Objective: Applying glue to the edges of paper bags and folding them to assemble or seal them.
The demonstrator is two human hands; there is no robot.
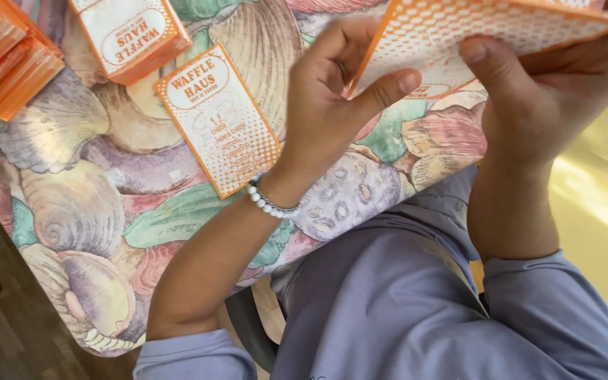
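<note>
While unobscured, seashell-patterned tablecloth point(93, 204)

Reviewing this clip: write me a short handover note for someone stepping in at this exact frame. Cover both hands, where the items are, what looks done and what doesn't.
Left hand: pinching the lower left edge of the orange-and-white dotted carton blank, thumb on top.
Right hand: gripping the same blank from the right, thumb on its face. The blank is held flat above the table edge, not yet folded into shape.
On the shell-patterned tablecloth: one flat printed blank just left of the left hand; one formed box at the top; a stack of orange flat blanks in the top left corner.
Done: one box appears formed. Left: the held blank, the loose one and the stack remain flat.
</note>
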